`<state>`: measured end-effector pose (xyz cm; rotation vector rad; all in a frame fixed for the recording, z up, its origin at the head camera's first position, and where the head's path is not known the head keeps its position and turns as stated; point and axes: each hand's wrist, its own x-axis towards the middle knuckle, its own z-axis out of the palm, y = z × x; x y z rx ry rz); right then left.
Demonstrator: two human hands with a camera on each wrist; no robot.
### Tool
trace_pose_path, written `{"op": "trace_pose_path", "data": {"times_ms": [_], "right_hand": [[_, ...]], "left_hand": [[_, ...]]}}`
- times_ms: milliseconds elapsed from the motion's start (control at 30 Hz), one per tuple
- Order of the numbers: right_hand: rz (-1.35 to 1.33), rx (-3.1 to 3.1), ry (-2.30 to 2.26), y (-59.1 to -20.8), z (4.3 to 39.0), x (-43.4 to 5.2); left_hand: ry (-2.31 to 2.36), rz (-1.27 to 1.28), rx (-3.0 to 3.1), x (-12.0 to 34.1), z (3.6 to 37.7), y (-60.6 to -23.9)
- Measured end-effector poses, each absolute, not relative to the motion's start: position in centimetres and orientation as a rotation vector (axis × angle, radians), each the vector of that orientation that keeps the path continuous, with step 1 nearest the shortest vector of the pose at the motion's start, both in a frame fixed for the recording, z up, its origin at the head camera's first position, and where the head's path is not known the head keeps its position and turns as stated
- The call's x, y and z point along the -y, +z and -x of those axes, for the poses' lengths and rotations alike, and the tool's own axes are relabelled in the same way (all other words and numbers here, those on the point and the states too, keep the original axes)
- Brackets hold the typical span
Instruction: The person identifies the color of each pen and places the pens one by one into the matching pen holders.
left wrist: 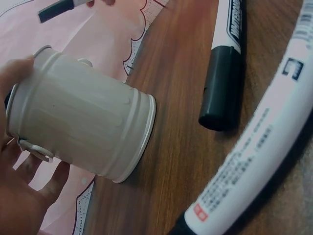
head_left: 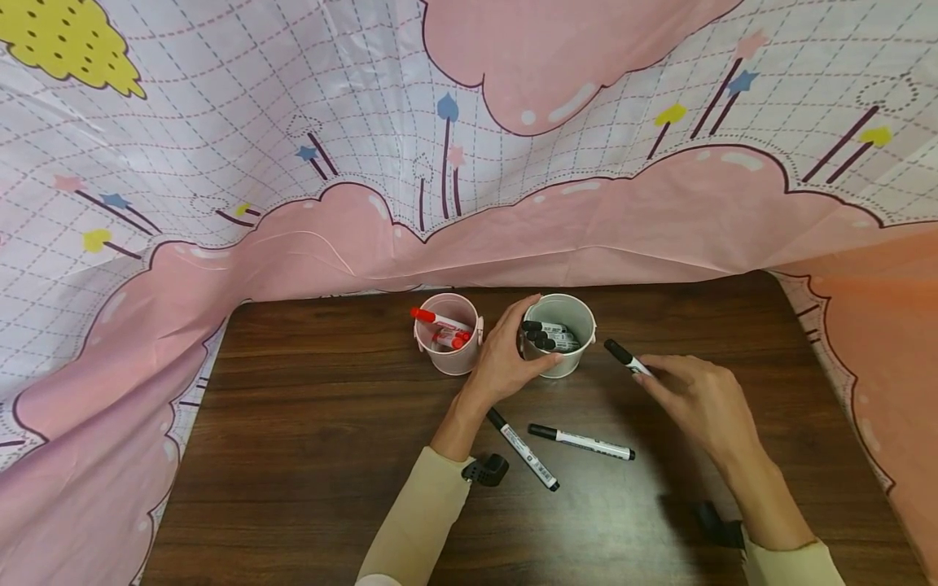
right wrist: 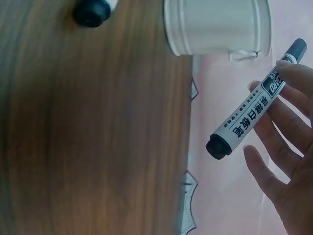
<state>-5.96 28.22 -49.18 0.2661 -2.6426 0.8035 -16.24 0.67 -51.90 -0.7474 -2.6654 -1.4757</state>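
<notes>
My left hand [head_left: 506, 358] grips a small whitish metal bucket [left wrist: 88, 112] at its upper part, thumb and fingers spread round the rim. Several black-capped markers [head_left: 551, 335] lie inside this bucket. To the right of it, raised above the table, a black-capped whiteboard marker [right wrist: 249, 105] is pinched between the thumb and fingertips of my right hand [head_left: 699, 399]. The held marker's cap points toward the bucket in the head view. Two more black-capped markers, one slanted [head_left: 523, 452] and one nearly level [head_left: 586, 442], lie on the table in front of the bucket.
A pink bucket [head_left: 454, 362] holding red markers [head_left: 443, 321] stands just left of my left hand. Both buckets are near the back edge of the dark wooden table [head_left: 308, 456]. Behind it hangs a patterned pink and white cloth [head_left: 513, 236], which also runs along both sides.
</notes>
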Motion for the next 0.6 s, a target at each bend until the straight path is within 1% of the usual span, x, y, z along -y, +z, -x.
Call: {"op": "trace_pose_path", "data": {"times_ms": [367,600], "right_hand": [[-0.347,2.591,0.818,-48.1,7.2,-27.4],[-0.403,2.54,0.843,-46.1,9.0,-26.3]], "left_hand": [[-1.475,0.752,2.667,-0.7,16.4,-52.0],[-1.482,0.755,2.669,-0.6,16.5,-52.1]]}}
